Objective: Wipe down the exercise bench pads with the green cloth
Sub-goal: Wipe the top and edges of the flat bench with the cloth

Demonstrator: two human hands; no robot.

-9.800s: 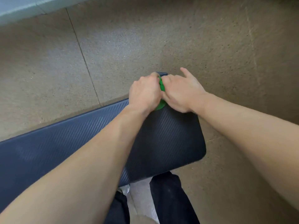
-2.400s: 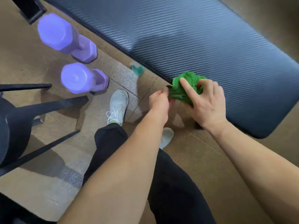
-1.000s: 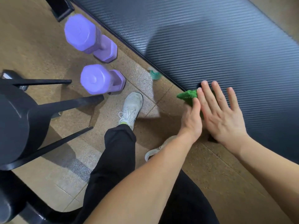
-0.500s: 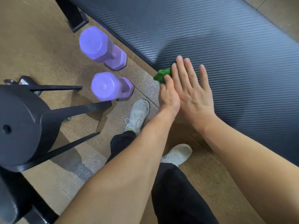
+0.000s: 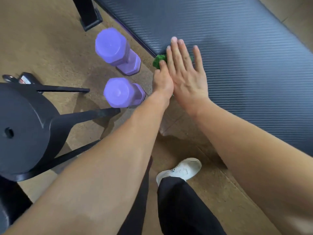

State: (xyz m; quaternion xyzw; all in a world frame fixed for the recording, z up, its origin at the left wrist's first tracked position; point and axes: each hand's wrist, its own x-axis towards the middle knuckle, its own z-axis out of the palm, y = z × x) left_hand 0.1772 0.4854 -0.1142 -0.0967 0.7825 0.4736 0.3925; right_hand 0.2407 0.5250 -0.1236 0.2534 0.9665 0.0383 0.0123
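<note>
Beside the purple dumbbells [image 5: 118, 51], the left hand [image 5: 162, 83] lays its thumb on the green cloth [image 5: 158, 61]; its fingers are hidden, so its grip is unclear. The right hand [image 5: 186, 73] presses the cloth flat, fingers straight. Both have slid farther along the bench pad [image 5: 245, 65] edge, so the wipe is advancing.

Legible text, numbers or brands: none.

1. Red-and-white sticker [image 5: 24, 80] on the end of a black metal frame bar [image 5: 64, 90], well to the left of my left hand [image 5: 162, 82]. It carries print, but the print is blurred and I can make out no word or figure.

2. Small dark marks [image 5: 172, 170] on the side of my white shoe [image 5: 184, 167], below my right hand [image 5: 186, 72] and nearer to me. They may be lettering or a logo, but they are too small to read.
</note>
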